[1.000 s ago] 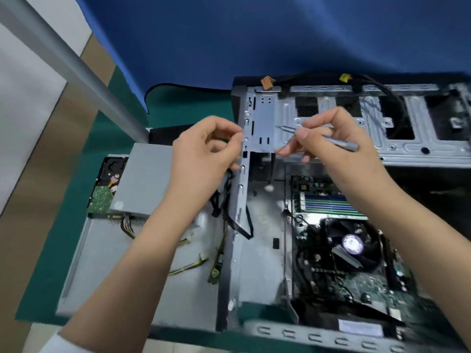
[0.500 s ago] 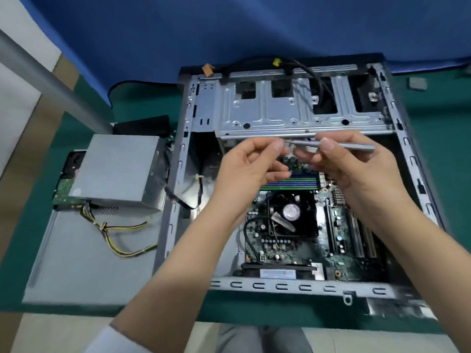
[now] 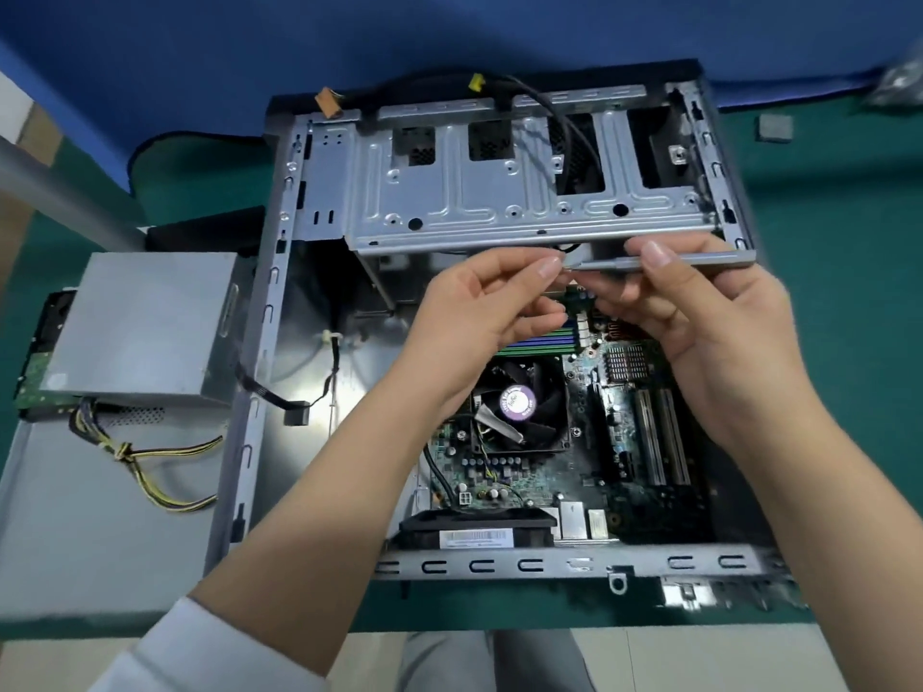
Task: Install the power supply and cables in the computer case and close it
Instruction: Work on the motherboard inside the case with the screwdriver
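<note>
While the right hand [image 3: 709, 317] pinches a slim grey screwdriver [image 3: 664, 262] between thumb and fingers, holding it level with the tip pointing left, the left hand [image 3: 484, 317] has its fingertips curled in right at that tip. Looks like it's pinching something tiny there, but honestly whatever it is is too small to make out. Both hands hover over the open computer case [image 3: 499, 564], just below the edge of its drive cage [image 3: 499, 202], with the motherboard [image 3: 549, 442] and its CPU fan [image 3: 519, 402] directly underneath. The power supply [image 3: 145, 322] isn't in the case; it's a plain grey metal box sitting well off to the left of the hands, outside the case wall, on a flat grey side panel [image 3: 100, 516]. Its yellow and black cables [image 3: 150, 467] trail out loose over that panel. A green circuit board peeks out from under the box's left edge, mostly hidden. A black cable [image 3: 574, 127] loops over the cage's far side.
</note>
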